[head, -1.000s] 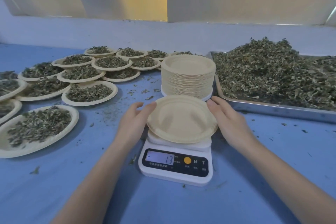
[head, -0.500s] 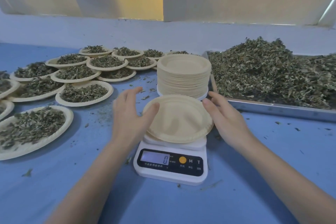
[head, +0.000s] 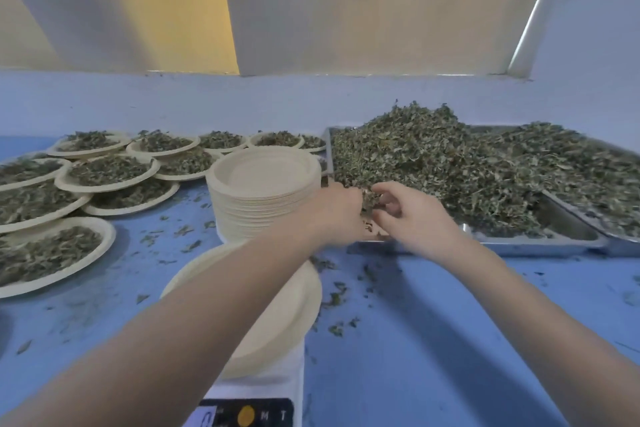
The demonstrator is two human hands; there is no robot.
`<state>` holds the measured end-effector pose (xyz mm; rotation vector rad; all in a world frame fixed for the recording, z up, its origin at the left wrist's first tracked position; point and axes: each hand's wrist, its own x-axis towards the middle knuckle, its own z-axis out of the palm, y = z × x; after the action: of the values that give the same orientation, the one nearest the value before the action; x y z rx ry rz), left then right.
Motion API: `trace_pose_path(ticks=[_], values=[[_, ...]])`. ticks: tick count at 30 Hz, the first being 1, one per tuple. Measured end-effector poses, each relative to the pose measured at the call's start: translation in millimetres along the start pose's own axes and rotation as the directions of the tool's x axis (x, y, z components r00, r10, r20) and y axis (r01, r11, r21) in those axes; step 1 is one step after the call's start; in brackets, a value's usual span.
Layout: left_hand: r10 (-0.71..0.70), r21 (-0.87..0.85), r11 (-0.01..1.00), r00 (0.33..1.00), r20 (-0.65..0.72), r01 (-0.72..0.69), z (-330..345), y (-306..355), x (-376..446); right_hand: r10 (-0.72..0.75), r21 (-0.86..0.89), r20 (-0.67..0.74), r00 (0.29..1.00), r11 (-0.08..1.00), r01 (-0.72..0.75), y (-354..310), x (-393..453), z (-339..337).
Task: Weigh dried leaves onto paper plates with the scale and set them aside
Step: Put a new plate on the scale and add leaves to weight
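Note:
An empty paper plate (head: 291, 315) lies on the white scale (head: 263, 395) at the bottom centre, partly hidden by my left forearm. Both hands are in the near left corner of the metal tray (head: 540, 243), at the edge of the heap of dried leaves (head: 450, 163). My left hand (head: 341, 211) is curled around a clump of leaves. Facing it, my right hand (head: 408, 215) has bent fingers closing on the same clump. The scale's display is cut off by the frame edge.
A tall stack of empty paper plates (head: 265, 191) stands behind the scale, just left of my left hand. Several filled plates (head: 107, 173) cover the table's left side. Loose leaf bits lie scattered on the blue tabletop (head: 398, 340). A wall runs behind.
Both hands left the rim of the plate on the scale and reached forward and right into the leaf tray, closing on leaves. The camera tilted and moved closer.

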<state>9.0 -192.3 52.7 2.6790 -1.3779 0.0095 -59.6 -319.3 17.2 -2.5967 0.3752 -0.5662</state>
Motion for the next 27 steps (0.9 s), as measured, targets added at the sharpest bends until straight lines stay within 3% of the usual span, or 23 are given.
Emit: trace_pose_path(ticks=[4, 7, 11, 16, 19, 25, 27], values=[[-0.039, 0.070, 0.997, 0.993, 0.114, 0.031, 6, 8, 42, 0.020, -0.184, 0.159, 0.987, 0.983, 0.009, 33, 43, -8], [-0.059, 0.085, 0.995, 0.982, 0.182, 0.044, 9, 8, 65, 0.070, -0.217, 0.257, 0.964, 0.976, -0.013, 45, 76, 2], [-0.056, 0.126, 0.992, 0.962, 0.267, 0.023, 14, 8, 85, 0.010, -0.357, 0.369, 0.929, 0.925, 0.132, 52, 120, 30], [-0.135, 0.161, 0.983, 0.949, 0.286, 0.091, 20, 5, 101, -0.030, -0.431, 0.456, 0.890, 0.867, 0.250, 56, 145, 49], [-0.156, 0.152, 0.981, 0.954, 0.256, 0.120, 25, 3, 101, -0.079, -0.366, 0.516, 0.853, 0.880, 0.303, 53, 137, 42], [-0.138, 0.166, 0.982, 0.946, 0.293, 0.092, 33, 2, 104, -0.018, -0.185, 0.609, 0.793, 0.969, 0.165, 56, 117, -10], [-0.082, 0.172, 0.985, 0.950, 0.300, 0.031, 32, 4, 105, 0.110, -0.206, 0.701, 0.704, 0.977, 0.053, 57, 109, -11]])
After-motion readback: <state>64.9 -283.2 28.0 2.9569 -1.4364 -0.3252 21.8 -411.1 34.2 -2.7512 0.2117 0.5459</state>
